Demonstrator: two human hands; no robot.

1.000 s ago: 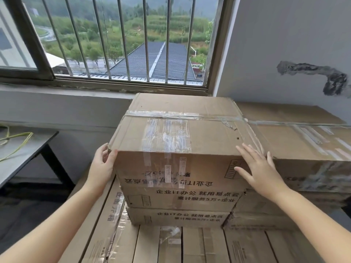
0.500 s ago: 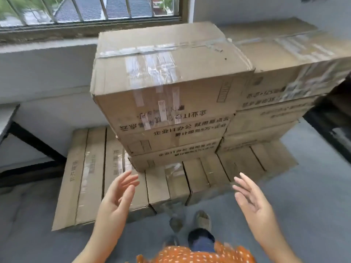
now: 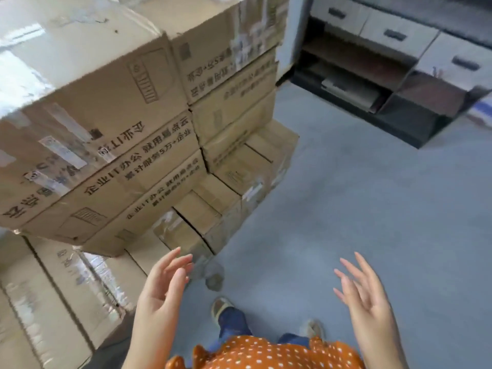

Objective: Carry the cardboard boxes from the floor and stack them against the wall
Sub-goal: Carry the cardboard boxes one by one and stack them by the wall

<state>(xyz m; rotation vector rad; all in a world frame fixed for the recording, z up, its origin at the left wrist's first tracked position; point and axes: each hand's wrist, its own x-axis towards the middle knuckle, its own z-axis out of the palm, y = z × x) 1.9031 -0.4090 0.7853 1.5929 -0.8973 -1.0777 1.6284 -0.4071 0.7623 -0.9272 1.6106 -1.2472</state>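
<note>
A taped brown cardboard box (image 3: 80, 83) tops the left stack at upper left. Beside it to the right stands a second stack of printed boxes (image 3: 231, 83). Both stacks sit on a bottom layer of flat boxes (image 3: 48, 294) on the floor. My left hand (image 3: 162, 291) hovers low in front of that bottom layer, fingers straight and spread, holding nothing. My right hand (image 3: 364, 291) hangs over the grey floor at lower right, also spread and empty. Neither hand touches a box.
Grey floor (image 3: 359, 195) stretches to the right of the stacks. A dark shelf unit with pale drawers (image 3: 394, 62) stands at upper right. My feet (image 3: 221, 307) and an orange dotted garment (image 3: 255, 352) show at the bottom edge.
Both hands let go of the top box a second ago and dropped away. Since then the view has swung right and down, bringing the drawer unit into sight.
</note>
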